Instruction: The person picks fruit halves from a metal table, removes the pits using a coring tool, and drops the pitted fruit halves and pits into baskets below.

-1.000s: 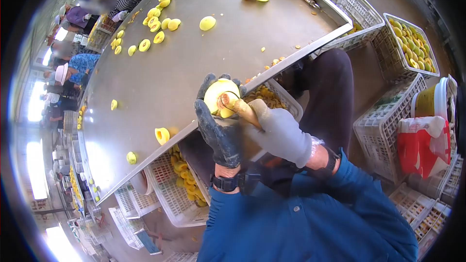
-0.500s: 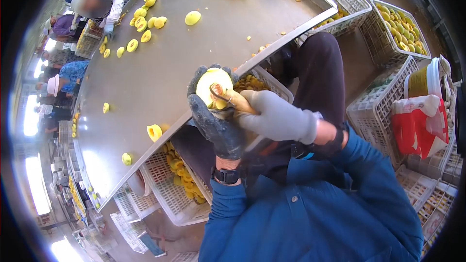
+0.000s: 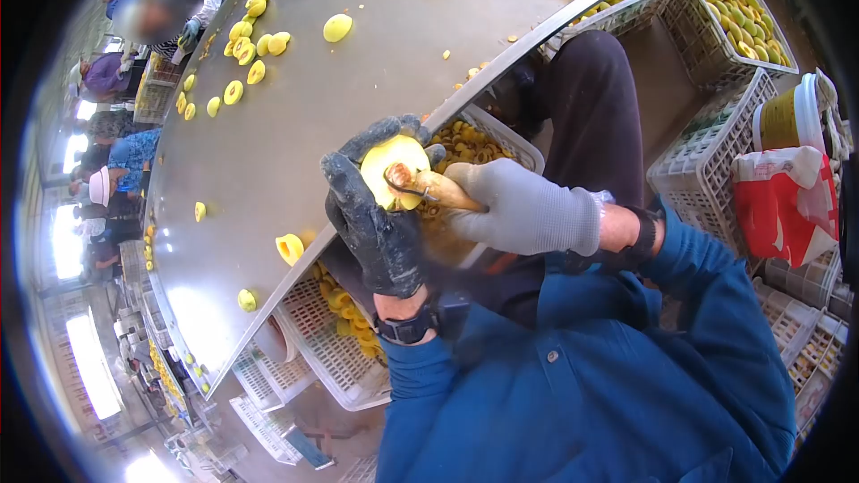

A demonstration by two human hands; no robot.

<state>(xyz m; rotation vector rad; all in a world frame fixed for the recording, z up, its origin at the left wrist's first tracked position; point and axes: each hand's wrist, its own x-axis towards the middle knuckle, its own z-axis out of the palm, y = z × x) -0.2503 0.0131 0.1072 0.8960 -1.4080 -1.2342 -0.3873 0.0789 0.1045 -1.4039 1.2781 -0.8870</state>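
Note:
My left hand [image 3: 374, 231], in a dark, stained rubber glove, cups a yellow peach half [image 3: 380, 161] with its cut face up. A reddish-brown stone hollow shows at the middle of the fruit. My right hand [image 3: 523, 207], in a grey knit glove, is closed round the wooden handle of a pitting knife [image 3: 452, 190]. The knife's curved metal blade touches the fruit at the stone. Both hands are close together over the near edge of the metal table [image 3: 286, 116]. On that table lie several peach halves, one whole-looking piece [image 3: 337, 28] face down.
White plastic crates stand below the table edge, one at the left [image 3: 327, 367] and one beyond my hands [image 3: 528, 150], both with yellow pieces. At right are a crate of peaches [image 3: 702, 54], a bucket [image 3: 792, 121] and a red bag [image 3: 778, 210]. Co-workers line the far side.
The view has shifted slightly. My hands have drawn a little apart, and more of the knife's wooden handle and blade shows. The left hand still cups the peach half.

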